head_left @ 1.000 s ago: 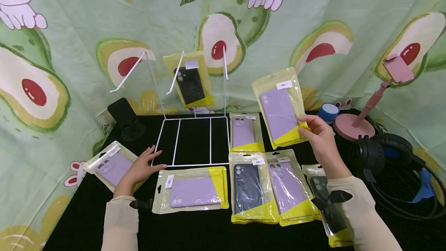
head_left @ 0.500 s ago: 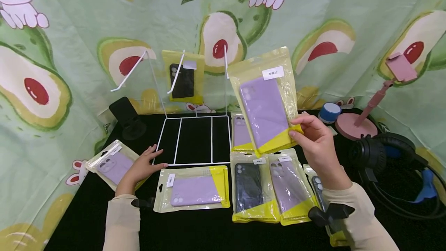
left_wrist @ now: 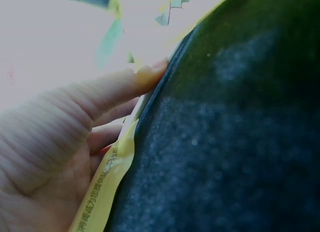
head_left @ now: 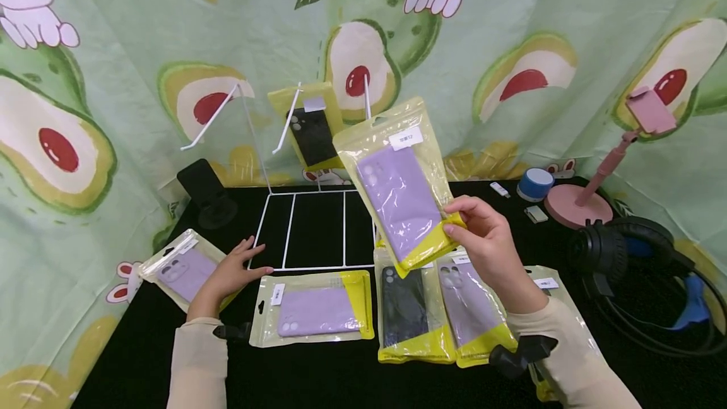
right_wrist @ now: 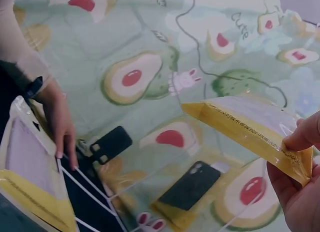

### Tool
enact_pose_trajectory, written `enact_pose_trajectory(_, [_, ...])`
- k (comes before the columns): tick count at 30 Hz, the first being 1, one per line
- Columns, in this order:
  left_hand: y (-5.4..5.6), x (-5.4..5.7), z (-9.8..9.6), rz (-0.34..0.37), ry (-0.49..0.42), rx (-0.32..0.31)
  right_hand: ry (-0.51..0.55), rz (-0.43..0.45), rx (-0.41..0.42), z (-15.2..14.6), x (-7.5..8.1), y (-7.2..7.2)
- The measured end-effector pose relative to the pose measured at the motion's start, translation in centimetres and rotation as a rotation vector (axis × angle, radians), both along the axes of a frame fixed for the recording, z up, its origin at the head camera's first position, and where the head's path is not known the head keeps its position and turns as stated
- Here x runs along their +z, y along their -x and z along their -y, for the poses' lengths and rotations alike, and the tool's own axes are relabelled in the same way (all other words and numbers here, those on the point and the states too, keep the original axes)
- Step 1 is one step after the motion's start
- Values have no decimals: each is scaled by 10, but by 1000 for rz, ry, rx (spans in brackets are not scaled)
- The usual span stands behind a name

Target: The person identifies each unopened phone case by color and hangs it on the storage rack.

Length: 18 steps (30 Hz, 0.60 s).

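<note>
My right hand (head_left: 491, 248) pinches the lower right corner of a bagged purple phone case (head_left: 400, 197), held up tilted to the right of a white wire display rack (head_left: 324, 269). The bag has a yellow bottom and a white label. My left hand (head_left: 233, 273) rests on the rack's front left corner, thumb and fingers extended; the left wrist view shows its thumb (left_wrist: 150, 75) against the white wire. A bagged black phone case (head_left: 315, 137) hangs at the rack's middle hook. Under and beside the left hand lie two bagged purple cases (head_left: 187, 273).
Right of the rack lie a bagged black case (head_left: 404, 308), a bagged purple one (head_left: 468, 302) and another bag (head_left: 553, 289) partly behind my right forearm. Headphones (head_left: 619, 257), a pink stand (head_left: 579, 204) and a blue round object (head_left: 535, 184) stand right; a black phone-like object (head_left: 201, 182) stands left.
My right hand has carried the bagged purple case leftward toward the rack, now covering most of the bag lying behind it. The left hand has stayed at the rack's corner.
</note>
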<state>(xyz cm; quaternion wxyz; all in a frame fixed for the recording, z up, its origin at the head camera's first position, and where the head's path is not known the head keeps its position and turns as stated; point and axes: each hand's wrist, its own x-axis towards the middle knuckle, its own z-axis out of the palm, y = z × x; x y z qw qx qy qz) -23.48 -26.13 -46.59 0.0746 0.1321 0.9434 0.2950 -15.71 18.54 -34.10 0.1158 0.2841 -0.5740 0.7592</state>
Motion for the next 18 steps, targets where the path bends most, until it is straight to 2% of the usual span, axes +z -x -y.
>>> enact_pose_trajectory(3, [-1, -2, -1, -9, -3, -1, -29, 52, -5, 5, -7, 3])
enact_pose_trajectory(7, [-1, -3, -2, -12, -2, 3, -19, 58, -9, 8, -13, 9])
enact_pose_trajectory(10, [0, -3, -1, -10, 0, 5, 1, 84, -43, 11, -13, 18])
enact_pose_trajectory(13, [1, -3, 0, -8, 4, 6, 50, 137, -89, 16, -13, 33])
enact_pose_trajectory(18, [1, -1, 2, -4, 14, 9, 91, 238, -154, 26, -10, 66])
